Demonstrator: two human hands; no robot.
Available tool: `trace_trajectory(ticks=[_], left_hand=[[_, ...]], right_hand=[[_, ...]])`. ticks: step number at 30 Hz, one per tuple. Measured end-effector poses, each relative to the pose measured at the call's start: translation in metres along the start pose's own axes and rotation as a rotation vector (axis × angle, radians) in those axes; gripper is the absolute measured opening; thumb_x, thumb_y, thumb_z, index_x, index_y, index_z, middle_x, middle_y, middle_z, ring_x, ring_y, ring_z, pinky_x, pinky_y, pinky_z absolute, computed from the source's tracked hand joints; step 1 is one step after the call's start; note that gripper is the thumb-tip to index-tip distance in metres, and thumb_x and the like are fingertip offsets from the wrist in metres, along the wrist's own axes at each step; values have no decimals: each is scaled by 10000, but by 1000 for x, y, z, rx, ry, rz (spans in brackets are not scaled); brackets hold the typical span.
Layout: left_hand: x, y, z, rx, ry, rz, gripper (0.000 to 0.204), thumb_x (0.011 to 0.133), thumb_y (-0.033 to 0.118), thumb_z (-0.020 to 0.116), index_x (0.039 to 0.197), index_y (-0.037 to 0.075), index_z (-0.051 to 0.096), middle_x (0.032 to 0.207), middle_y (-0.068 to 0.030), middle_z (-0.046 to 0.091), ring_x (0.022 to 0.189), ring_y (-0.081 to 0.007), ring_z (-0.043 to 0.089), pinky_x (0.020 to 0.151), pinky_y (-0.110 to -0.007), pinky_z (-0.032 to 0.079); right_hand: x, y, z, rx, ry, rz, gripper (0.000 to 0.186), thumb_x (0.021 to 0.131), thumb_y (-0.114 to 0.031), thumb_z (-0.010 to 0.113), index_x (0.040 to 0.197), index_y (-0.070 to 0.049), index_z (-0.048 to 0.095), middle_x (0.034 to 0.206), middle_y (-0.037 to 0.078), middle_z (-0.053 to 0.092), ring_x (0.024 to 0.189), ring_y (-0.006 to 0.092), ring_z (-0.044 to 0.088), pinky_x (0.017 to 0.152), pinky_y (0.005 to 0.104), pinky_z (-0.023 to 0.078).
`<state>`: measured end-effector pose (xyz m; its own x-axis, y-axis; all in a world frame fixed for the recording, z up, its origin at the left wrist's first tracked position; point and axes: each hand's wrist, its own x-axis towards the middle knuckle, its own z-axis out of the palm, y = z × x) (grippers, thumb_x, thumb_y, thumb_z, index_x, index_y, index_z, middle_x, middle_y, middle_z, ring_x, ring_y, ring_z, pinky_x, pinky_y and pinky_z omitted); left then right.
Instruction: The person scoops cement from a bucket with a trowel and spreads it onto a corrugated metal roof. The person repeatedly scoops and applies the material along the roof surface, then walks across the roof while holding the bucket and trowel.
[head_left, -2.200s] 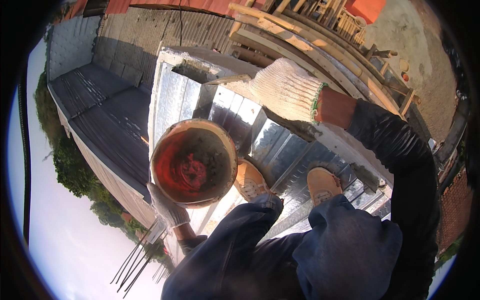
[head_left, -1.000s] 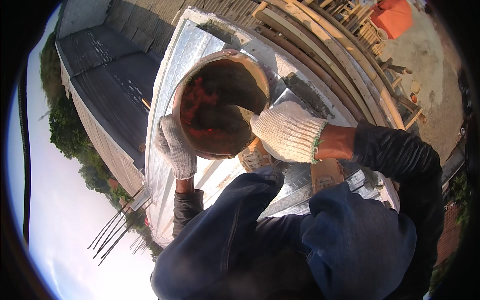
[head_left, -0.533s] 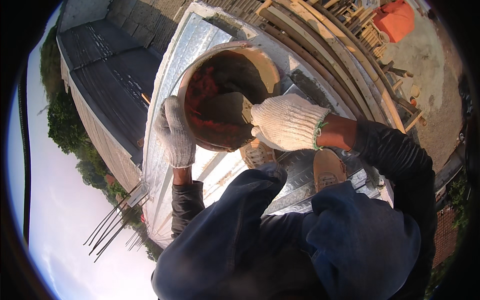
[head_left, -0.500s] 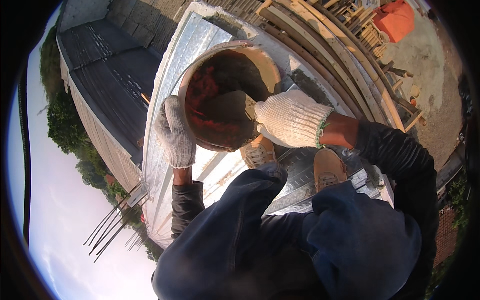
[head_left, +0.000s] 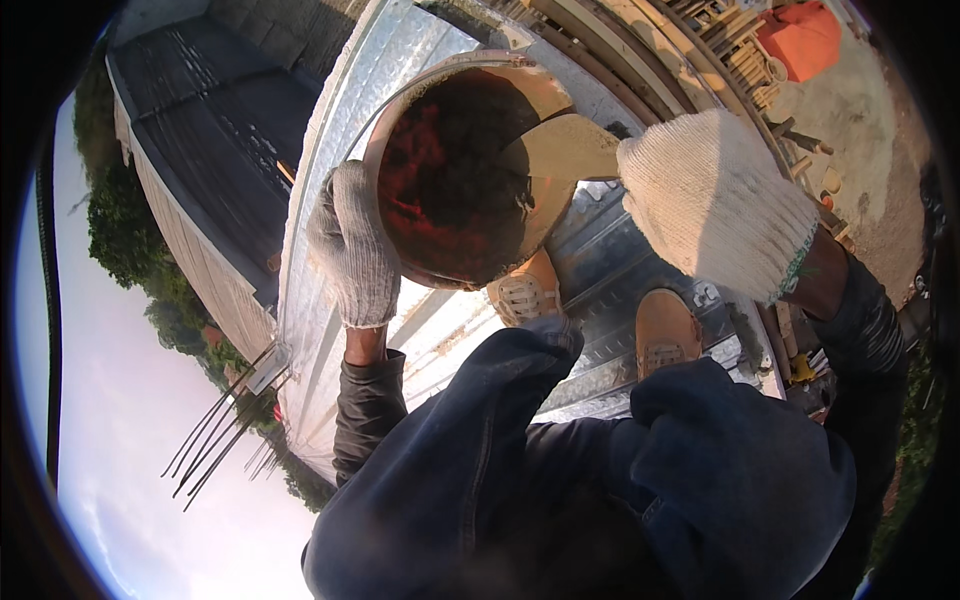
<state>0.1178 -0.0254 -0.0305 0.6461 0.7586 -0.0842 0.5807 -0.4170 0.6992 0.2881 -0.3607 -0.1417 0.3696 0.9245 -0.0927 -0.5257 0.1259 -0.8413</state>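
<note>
Now your gloved left hand [head_left: 352, 245] clamps the round, red-stained metal bucket's [head_left: 455, 175] rim to steady it — your gloved right hand [head_left: 712, 200], fingers closed round a flat trowel [head_left: 560, 148], reaches inside.

Your wear: white knitted gloves on left hand [head_left: 352, 245] and right hand [head_left: 712, 200], green-trimmed right cuff; dark long sleeves [head_left: 368, 405]; blue denim trousers [head_left: 480, 470]; tan boots [head_left: 665, 328].

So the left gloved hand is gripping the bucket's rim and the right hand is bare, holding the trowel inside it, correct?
Not quite. The right hand is not bare: the head view shows it in a white knit glove, like the left hand. The rest stands: the left hand grips the rim of the bucket and the right holds the trowel inside it.
</note>
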Motion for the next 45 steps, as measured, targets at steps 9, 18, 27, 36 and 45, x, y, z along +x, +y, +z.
trace_trajectory(ticks=[9, 18, 27, 36, 45], left_hand=[[-5, 5, 12, -40, 42, 59, 405, 1162, 324, 565, 1177, -45, 732, 1029, -23, 712, 969, -105, 586, 888, -325, 511], [-2, -12, 8, -138, 109, 39, 379, 1165, 287, 567, 1185, -58, 724, 1029, -34, 708, 960, -103, 592, 894, -318, 506], [-3, 0, -3, -116, 183, -268, 529, 1152, 410, 561, 1392, -49, 667, 1261, -137, 685, 1104, -216, 628, 1007, -400, 522], [-13, -17, -16, -305, 183, -373, 533, 1165, 448, 510, 1437, 6, 632, 1337, -114, 681, 1138, -181, 673, 1000, -347, 585], [-28, -27, -44, -593, 197, -318, 489, 1162, 400, 561, 1463, 16, 601, 1378, -95, 687, 1214, -159, 676, 1005, -308, 581]], right_hand=[[88, -23, 43, -1202, -510, 86, 280, 959, -280, 693, 993, -26, 807, 1011, 227, 782, 939, 372, 771, 815, 473, 628], [59, -12, 76, -900, -254, 276, 322, 1027, -324, 705, 1106, -12, 699, 1003, 232, 736, 976, 426, 744, 852, 515, 594], [9, 46, 58, -952, -138, -137, 387, 1010, -358, 688, 1215, -30, 689, 1131, 204, 704, 1026, 396, 693, 888, 443, 581], [-5, -23, 47, -681, 104, -207, 394, 1015, -426, 710, 1012, -33, 737, 934, 189, 710, 905, 384, 711, 812, 454, 587], [27, -66, 10, -921, 412, -101, 347, 996, -349, 769, 1057, -10, 721, 857, 215, 716, 790, 406, 716, 691, 467, 575]])
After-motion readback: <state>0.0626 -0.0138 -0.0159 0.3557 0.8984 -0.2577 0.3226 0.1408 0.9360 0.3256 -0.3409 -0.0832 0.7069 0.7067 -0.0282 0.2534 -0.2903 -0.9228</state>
